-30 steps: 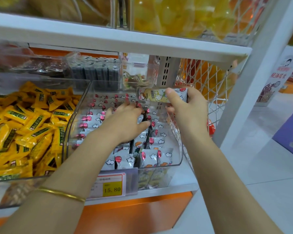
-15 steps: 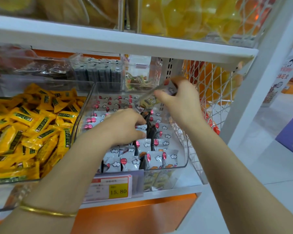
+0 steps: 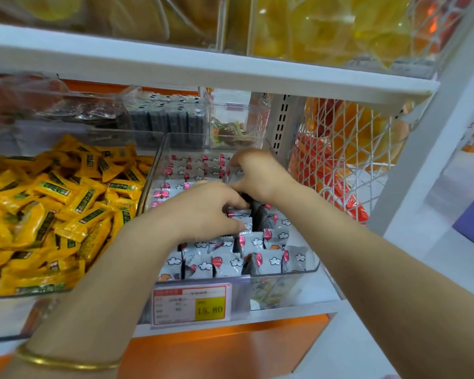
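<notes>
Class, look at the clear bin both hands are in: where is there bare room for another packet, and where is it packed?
A dark gap opens among the white packets, between the left hand and right hand. A bare shelf strip runs between the clear bin and the wire mesh. Front rows are packed tight.

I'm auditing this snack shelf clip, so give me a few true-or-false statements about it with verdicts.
The left hand and right hand both reach into the clear bin of balloon-print packets. True.
The yellow packets lie right of that bin. False: the yellow packets lie to its left.
The price tag reads 15.80. True.
The gold bangle sits on the right wrist. False: on the left wrist.
A white mesh basket stands right of the bin. True.
</notes>
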